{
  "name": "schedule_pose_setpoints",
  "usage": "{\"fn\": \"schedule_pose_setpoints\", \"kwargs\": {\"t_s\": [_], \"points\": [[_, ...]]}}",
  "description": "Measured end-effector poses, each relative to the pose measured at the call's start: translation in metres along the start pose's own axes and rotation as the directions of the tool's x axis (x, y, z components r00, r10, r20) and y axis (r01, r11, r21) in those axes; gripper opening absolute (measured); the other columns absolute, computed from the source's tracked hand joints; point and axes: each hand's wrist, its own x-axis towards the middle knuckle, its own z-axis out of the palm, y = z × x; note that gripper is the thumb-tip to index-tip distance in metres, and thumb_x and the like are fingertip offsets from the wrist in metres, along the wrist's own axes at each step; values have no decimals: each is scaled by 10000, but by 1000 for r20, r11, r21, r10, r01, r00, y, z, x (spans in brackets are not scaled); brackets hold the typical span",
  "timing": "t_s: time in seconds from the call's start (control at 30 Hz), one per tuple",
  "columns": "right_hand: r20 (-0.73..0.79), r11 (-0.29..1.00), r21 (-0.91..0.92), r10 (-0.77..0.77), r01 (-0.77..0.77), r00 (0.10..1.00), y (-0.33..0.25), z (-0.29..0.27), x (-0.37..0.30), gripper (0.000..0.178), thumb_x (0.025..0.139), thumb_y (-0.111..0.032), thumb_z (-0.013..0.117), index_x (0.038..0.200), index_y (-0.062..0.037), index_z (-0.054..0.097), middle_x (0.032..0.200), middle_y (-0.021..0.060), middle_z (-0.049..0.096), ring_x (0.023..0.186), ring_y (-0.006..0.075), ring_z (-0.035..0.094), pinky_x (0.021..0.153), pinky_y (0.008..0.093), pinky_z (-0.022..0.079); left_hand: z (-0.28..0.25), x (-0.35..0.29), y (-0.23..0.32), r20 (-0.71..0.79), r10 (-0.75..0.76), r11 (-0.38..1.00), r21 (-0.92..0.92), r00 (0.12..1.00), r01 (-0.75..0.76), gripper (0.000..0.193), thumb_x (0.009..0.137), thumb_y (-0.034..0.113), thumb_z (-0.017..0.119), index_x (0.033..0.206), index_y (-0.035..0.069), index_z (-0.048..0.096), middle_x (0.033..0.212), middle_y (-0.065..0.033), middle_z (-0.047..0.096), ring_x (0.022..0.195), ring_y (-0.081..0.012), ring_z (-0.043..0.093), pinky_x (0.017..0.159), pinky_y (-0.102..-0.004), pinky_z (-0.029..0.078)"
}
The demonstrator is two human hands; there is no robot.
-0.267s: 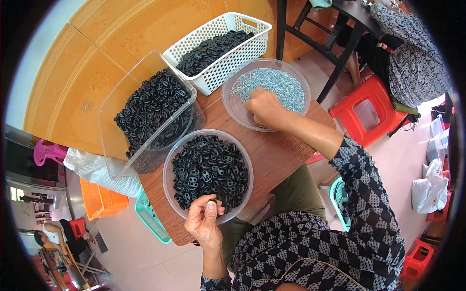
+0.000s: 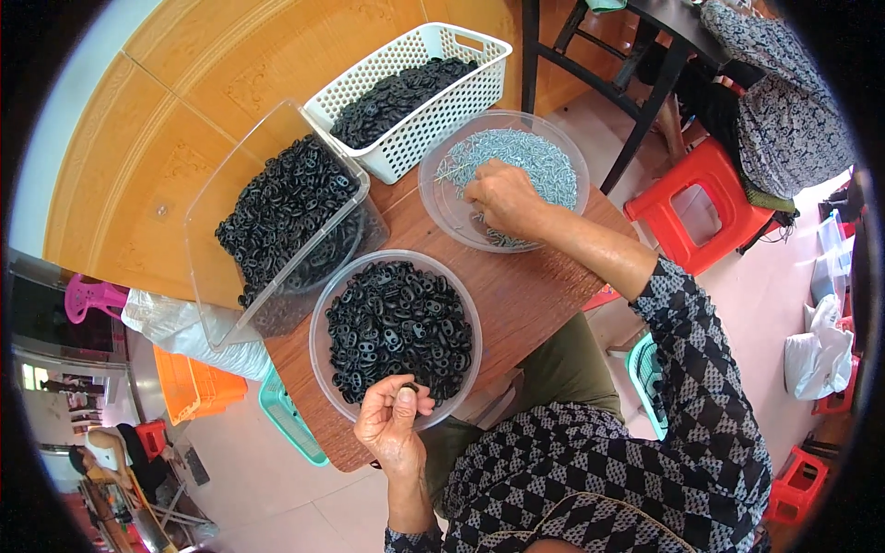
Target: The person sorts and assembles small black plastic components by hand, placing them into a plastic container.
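My left hand (image 2: 395, 426) is closed in a pinch at the near rim of a round clear tub (image 2: 319, 334). Between thumb and fingers it grips a small black oval piece, mostly covered by the fingertips. Black two-holed oval pieces (image 2: 396, 323) of the same look fill that tub. Over to the far right, my right hand (image 2: 509, 201) reaches into a second clear tub (image 2: 579, 158) of silvery screws (image 2: 535, 161). Its fingers are bent together just above the screws, and whatever is in them is hidden.
A clear rectangular bin (image 2: 207, 313) of black pieces leans at the table's left. Behind it stands a white perforated basket (image 2: 406, 143) with more. The wooden table (image 2: 516, 286) carries them. A red stool (image 2: 701, 207) and a seated person (image 2: 793, 120) are at right.
My right hand has shifted slightly within the screw tub, its fingers a little higher. My left hand stays nearly in place with the black piece, turned slightly.
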Motion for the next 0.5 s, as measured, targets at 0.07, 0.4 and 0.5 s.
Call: {"fn": "schedule_pose_setpoints", "kwargs": {"t_s": [0.07, 0.4, 0.5], "points": [[-8, 998, 53, -14, 15, 1000, -2, 1, -2, 41, 636, -25, 620, 673, -34, 634, 730, 158, 592, 782, 348, 577, 627, 465, 468, 1, 0, 0, 4, -14, 1000, -17, 1000, 14, 206, 847, 105, 671, 957, -53, 600, 757, -121, 635, 580, -154, 594, 519, -251, 486], [179, 990, 85, -127, 114, 976, -8, 19, 6, 106, 660, -67, 640, 624, 7, 573, 715, 211, 586, 762, 382, 573, 660, 477, 459, 5, -2, 0, 21, -39, 999, -8, 999, 39, 183, 848, 80, 665, 952, -58, 604, 748, -133, 645, 582, -154, 600, 543, -248, 499], [173, 985, 95, -157, 142, 972, -7, 21, 9, 138, 675, -88, 629, 623, 22, 565, 711, 218, 583, 751, 390, 574, 645, 483, 460, 5, -2, 1, 29, -45, 999, -17, 999, 46, 175, 856, 77, 662, 955, -57, 610, 760, -133, 654, 594, -147, 606, 571, -240, 509]]}}
